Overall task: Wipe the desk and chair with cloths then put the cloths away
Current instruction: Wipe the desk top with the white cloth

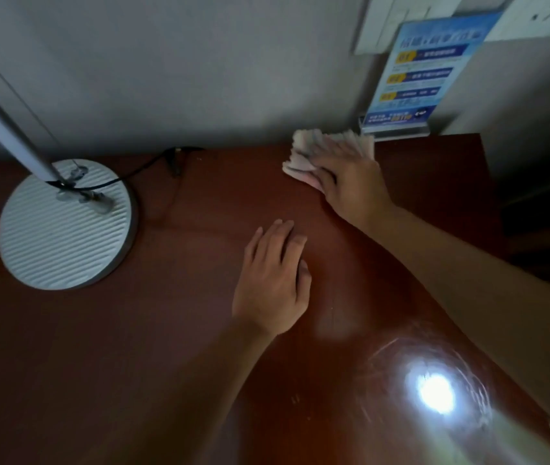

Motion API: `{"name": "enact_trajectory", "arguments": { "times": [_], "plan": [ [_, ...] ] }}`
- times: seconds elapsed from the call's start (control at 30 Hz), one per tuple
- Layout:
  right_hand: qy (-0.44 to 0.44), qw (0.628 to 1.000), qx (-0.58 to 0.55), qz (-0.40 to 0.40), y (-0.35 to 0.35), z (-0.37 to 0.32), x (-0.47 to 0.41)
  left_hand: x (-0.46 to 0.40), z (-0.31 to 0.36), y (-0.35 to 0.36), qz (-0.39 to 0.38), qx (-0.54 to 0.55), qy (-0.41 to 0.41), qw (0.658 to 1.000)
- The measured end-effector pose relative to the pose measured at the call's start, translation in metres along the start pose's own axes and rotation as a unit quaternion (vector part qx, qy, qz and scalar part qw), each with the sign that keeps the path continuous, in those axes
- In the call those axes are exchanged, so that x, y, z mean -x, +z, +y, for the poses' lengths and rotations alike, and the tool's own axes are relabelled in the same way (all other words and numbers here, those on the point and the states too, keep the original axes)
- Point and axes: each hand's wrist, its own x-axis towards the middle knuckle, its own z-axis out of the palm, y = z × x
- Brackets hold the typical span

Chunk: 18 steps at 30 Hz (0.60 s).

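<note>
A dark reddish-brown desk (173,330) fills the view. At its far right, close to the wall, lies a pale folded cloth (300,152). My right hand (347,182) presses down on the cloth with its fingers spread over it, thumb at the cloth's near edge. My left hand (273,280) rests flat on the bare desk in the middle, fingers straight, holding nothing. The chair is out of view.
A lamp with a round ribbed white base (65,226) and a slanted pole stands at the left, its black cable (146,169) trailing toward the wall. A blue sign in a clear stand (414,75) sits by the wall behind the cloth. The desk's right edge (488,182) drops off.
</note>
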Motion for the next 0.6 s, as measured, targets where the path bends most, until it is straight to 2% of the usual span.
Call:
{"name": "enact_trajectory", "arguments": {
  "times": [0.13,0.3,0.47,0.6],
  "plan": [
    [-0.041,0.999,-0.002,-0.024,0.005,0.001,0.0,0.0,-0.002,0.003,0.023,0.025,-0.013,0.999],
    [-0.003,0.999,-0.032,-0.022,0.005,-0.025,0.083,-0.001,0.0,-0.002,0.056,0.091,-0.055,0.993],
    [0.022,0.995,-0.086,-0.042,0.028,-0.1,0.218,0.003,-0.005,-0.015,0.022,0.153,-0.062,0.986],
    [0.003,0.989,-0.13,-0.063,0.043,-0.149,0.293,0.01,-0.022,-0.034,-0.044,0.176,-0.05,0.982]
  ]
}}
